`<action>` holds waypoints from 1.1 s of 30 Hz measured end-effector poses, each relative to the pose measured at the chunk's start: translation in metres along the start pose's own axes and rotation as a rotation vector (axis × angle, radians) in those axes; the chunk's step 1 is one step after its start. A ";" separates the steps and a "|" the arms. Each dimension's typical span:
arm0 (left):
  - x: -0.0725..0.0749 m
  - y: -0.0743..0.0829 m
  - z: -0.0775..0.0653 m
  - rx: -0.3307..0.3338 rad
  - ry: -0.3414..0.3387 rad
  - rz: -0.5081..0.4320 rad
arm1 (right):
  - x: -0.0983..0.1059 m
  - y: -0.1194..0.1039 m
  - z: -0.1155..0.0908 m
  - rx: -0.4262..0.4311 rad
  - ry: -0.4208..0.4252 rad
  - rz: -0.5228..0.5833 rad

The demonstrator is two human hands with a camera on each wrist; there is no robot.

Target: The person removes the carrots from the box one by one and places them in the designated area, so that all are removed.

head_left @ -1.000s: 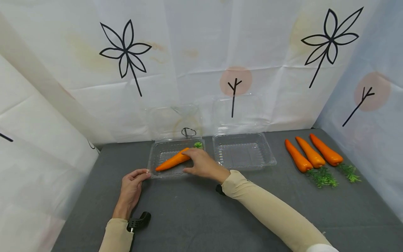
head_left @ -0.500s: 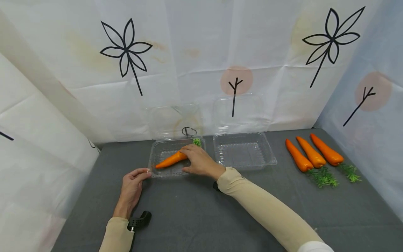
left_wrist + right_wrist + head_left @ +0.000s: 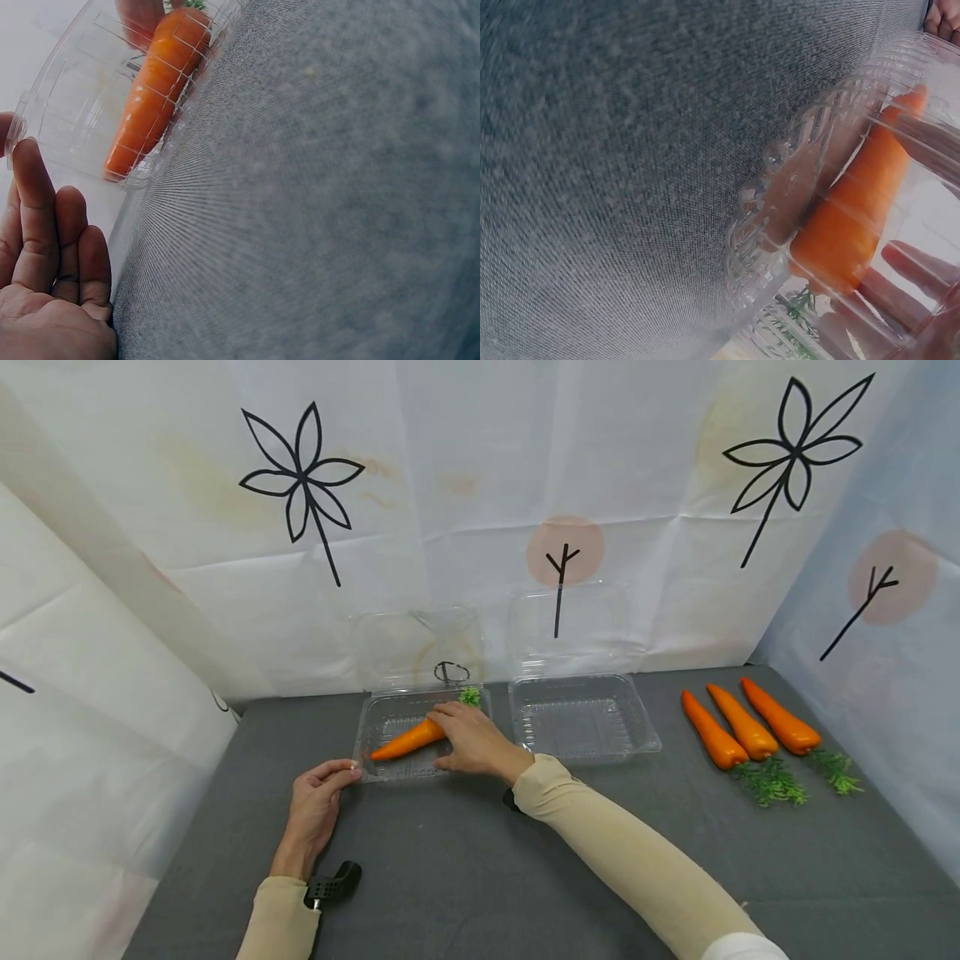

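Note:
My left hand (image 3: 311, 810) pinches the near-left corner of a clear plastic clamshell container (image 3: 362, 718) between thumb and fingers. Its hinged lid (image 3: 390, 647) stands raised at the back. Inside lies an orange carrot (image 3: 405, 742), slanted, tip toward the near left and green top (image 3: 470, 697) toward the far right corner. My right hand (image 3: 476, 739) reaches in from the right, holding the carrot by its thick end, which it partly hides in the head view. Through the clear wall, the right wrist view shows fingers (image 3: 922, 270) beside the carrot.
A second open clamshell container (image 3: 581, 718) stands just right of the first. Farther right, three carrots (image 3: 742, 727) lie side by side with their green tops toward me. A patterned white cloth (image 3: 450, 485) hangs behind the grey-covered table (image 3: 450, 877).
My right hand has moved slightly back and left, the carrot shifting a little farther back in the container with it. My left hand keeps its place at the corner.

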State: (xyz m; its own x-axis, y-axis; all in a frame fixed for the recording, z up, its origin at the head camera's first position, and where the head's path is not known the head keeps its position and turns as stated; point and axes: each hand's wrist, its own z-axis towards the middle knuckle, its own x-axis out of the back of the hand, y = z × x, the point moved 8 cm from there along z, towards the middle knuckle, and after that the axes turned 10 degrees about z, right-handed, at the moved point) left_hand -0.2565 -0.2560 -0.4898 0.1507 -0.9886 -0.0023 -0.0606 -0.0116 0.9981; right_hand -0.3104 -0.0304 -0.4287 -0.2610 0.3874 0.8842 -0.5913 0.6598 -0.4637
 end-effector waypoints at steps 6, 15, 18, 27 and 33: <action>-0.001 0.001 0.000 -0.012 -0.002 -0.016 | -0.001 0.002 0.002 -0.031 0.008 -0.047; 0.000 0.000 0.000 -0.002 0.003 -0.007 | -0.004 0.001 0.004 -0.033 -0.018 -0.046; 0.000 0.001 -0.001 -0.003 0.003 0.001 | -0.004 0.001 0.005 -0.035 -0.022 -0.009; -0.001 0.001 0.000 -0.008 0.008 0.013 | 0.000 0.002 0.001 -0.033 0.004 0.106; -0.001 0.001 -0.001 -0.015 0.013 0.009 | 0.011 0.001 -0.005 0.012 0.079 0.227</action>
State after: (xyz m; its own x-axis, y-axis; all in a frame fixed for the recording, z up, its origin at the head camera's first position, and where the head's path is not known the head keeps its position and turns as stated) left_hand -0.2559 -0.2551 -0.4890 0.1626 -0.9867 0.0075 -0.0473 -0.0002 0.9989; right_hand -0.3106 -0.0223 -0.4201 -0.3277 0.5745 0.7501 -0.5336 0.5426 -0.6487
